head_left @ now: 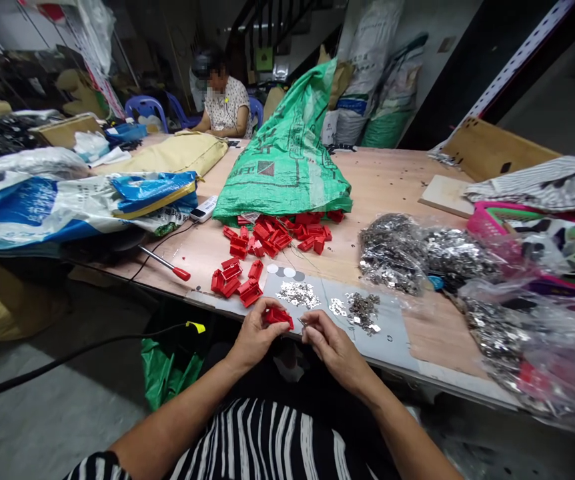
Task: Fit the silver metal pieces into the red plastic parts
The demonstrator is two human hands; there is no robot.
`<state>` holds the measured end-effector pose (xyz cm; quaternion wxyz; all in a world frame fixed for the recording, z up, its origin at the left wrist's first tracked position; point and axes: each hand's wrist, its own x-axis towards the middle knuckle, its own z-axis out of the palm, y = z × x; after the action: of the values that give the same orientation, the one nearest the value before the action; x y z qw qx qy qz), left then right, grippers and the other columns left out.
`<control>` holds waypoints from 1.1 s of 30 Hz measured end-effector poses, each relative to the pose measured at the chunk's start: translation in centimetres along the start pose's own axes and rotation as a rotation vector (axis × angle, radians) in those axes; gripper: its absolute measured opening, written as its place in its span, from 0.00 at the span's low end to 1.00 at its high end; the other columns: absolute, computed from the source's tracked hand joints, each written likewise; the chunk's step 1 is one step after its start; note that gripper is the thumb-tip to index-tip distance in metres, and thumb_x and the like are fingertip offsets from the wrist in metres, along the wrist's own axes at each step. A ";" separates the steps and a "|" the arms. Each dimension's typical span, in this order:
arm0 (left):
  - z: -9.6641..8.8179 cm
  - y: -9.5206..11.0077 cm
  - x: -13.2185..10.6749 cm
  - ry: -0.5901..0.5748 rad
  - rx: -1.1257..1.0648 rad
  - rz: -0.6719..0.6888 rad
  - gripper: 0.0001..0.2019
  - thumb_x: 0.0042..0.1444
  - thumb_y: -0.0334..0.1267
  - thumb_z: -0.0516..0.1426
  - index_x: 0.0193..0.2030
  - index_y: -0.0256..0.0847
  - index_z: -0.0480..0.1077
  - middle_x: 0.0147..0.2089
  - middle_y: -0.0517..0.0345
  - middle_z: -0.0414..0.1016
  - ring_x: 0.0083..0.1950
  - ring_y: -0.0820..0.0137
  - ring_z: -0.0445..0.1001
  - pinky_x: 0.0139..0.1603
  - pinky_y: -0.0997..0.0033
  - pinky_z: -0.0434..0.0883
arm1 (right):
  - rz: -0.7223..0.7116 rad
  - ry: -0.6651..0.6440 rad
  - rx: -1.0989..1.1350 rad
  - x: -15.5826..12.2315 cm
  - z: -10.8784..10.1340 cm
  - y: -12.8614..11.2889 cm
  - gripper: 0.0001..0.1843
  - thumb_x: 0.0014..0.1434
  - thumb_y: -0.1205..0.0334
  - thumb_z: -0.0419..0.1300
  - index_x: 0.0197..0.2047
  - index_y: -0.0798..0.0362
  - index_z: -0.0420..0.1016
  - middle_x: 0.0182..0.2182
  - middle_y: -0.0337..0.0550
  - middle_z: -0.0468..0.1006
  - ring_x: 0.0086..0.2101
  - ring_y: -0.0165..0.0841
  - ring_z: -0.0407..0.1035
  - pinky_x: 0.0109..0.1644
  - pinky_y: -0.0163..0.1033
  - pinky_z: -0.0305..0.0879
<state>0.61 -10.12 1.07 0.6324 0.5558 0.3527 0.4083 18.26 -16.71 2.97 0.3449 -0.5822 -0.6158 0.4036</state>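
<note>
My left hand [256,331] is closed round a small red plastic piece [278,315] at the near edge of the wooden table [392,180]. My right hand [330,341] pinches a tiny metal part next to that red piece. Just beyond my hands, small piles of silvery metal parts [297,293] and darker ones [362,308] lie on a grey sheet [392,333]. Several loose red plastic pieces [235,280] lie to the left, and a bigger heap of red pieces [280,235] spills from a green woven sack [287,157].
Clear plastic bags of metal parts [417,253] crowd the right side, with a pink basket [492,223] behind. A red-handled screwdriver [167,265], a white remote [203,209] and blue-white sacks [67,203] lie left. Another person [223,100] sits at the far end. A black cable [67,360] crosses the floor.
</note>
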 end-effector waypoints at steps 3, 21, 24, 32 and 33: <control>0.5 0.9 -0.2 0.027 -0.386 -0.162 0.10 0.51 0.37 0.63 0.38 0.40 0.67 0.38 0.59 0.75 0.39 0.73 0.74 0.45 0.72 0.68 | -0.008 -0.060 0.095 -0.3 -0.3 -0.8 0.20 0.68 0.54 0.45 0.60 0.51 0.55 0.23 0.32 0.67 0.23 0.28 0.62 0.30 0.34 0.60; 1.7 1.8 -1.0 0.017 -0.930 -0.518 0.05 0.55 0.33 0.60 0.33 0.34 0.70 0.33 0.55 0.77 0.35 0.72 0.77 0.47 0.70 0.72 | -0.065 -0.014 0.056 0.1 0.4 -1.7 0.21 0.66 0.50 0.49 0.55 0.51 0.68 0.18 0.32 0.62 0.21 0.28 0.58 0.25 0.33 0.55; 1.7 1.7 -1.0 -0.010 -0.920 -0.517 0.06 0.53 0.34 0.62 0.32 0.35 0.69 0.32 0.57 0.76 0.36 0.72 0.77 0.48 0.69 0.71 | -0.050 -0.011 0.116 0.1 0.6 -1.5 0.21 0.65 0.48 0.49 0.53 0.52 0.68 0.19 0.32 0.60 0.21 0.28 0.56 0.25 0.32 0.53; 1.1 1.0 -1.2 -0.022 -0.954 -0.517 0.05 0.52 0.32 0.62 0.32 0.34 0.69 0.33 0.55 0.78 0.36 0.69 0.78 0.48 0.67 0.72 | 0.023 -0.091 0.339 0.5 1.2 -0.7 0.25 0.63 0.42 0.50 0.51 0.54 0.67 0.18 0.30 0.57 0.19 0.26 0.52 0.23 0.31 0.50; 1.0 0.9 -1.2 -0.035 -0.959 -0.511 0.05 0.53 0.32 0.62 0.32 0.34 0.69 0.33 0.54 0.78 0.37 0.68 0.79 0.49 0.66 0.72 | 0.025 -0.099 0.364 0.5 1.3 -0.6 0.24 0.63 0.42 0.51 0.50 0.54 0.67 0.18 0.30 0.57 0.19 0.26 0.52 0.23 0.31 0.50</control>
<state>0.85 -11.59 2.05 0.9000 0.1081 0.2402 0.3473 16.80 -16.29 2.93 0.4086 -0.4974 -0.5415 0.5408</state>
